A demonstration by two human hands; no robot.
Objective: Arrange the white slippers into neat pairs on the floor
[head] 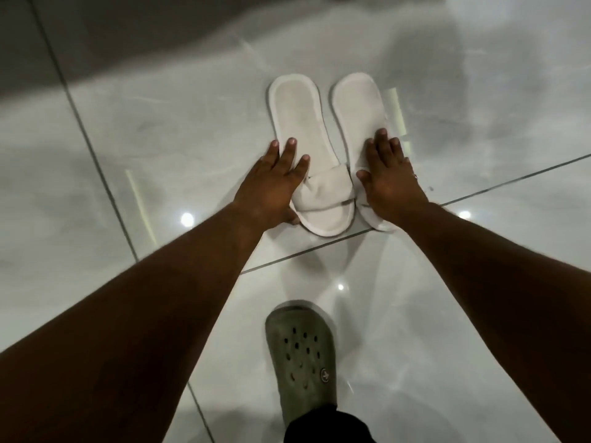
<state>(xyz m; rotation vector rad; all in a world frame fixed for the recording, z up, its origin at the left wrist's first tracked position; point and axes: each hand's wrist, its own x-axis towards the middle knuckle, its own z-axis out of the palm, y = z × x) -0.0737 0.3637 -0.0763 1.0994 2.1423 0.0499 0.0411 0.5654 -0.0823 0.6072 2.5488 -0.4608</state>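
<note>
Two white slippers lie side by side on the glossy floor, heels pointing away from me. The left slipper [302, 129] shows its whole insole and its toe band. My left hand [271, 183] rests flat on its left edge, fingers spread, thumb tucked under the toe end. The right slipper [356, 107] lies close beside it, and my right hand [388, 183] lies flat over its toe band, hiding most of the band. Neither slipper is lifted.
Large pale floor tiles [160, 148] with dark grout lines reflect ceiling lights. My foot in a grey-green perforated clog [300, 356] stands near me, below the slippers. A dark shadowed strip runs across the far top of the view.
</note>
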